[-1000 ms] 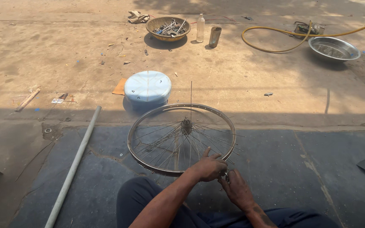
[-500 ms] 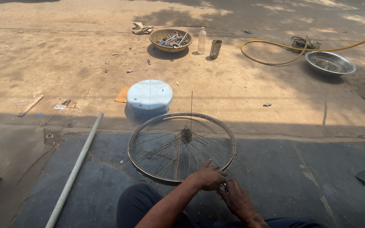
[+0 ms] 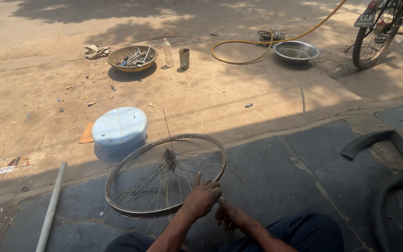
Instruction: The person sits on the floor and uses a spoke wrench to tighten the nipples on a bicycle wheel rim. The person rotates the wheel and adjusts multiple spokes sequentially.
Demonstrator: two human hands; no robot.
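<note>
A bare bicycle wheel [image 3: 169, 157] with a metal rim and many thin spokes lies flat on the dark paving in front of me. My left hand [image 3: 202, 197] rests on its near right edge, fingers curled over the rim and spokes, index finger raised. My right hand [image 3: 229, 217] sits just below and behind the left one, fingers curled at the rim, partly hidden. What it holds is not visible. One loose spoke [image 3: 165, 123] sticks up from the hub. My dark trouser legs fill the bottom edge.
An upturned pale blue tub [image 3: 120, 128] stands beyond the wheel. A white pipe [image 3: 52, 205] lies at left, a black tyre [image 3: 397, 158] at right. Farther off are a bowl of tools [image 3: 132, 57], a bottle [image 3: 167, 52], a can [image 3: 184, 58], a yellow hose [image 3: 239, 60], a steel basin [image 3: 296, 50] and a parked bicycle [image 3: 374, 32].
The view has swung right, bringing the tyre and bicycle into sight. Both hands stay at the wheel's near edge; the left index finger now points up.
</note>
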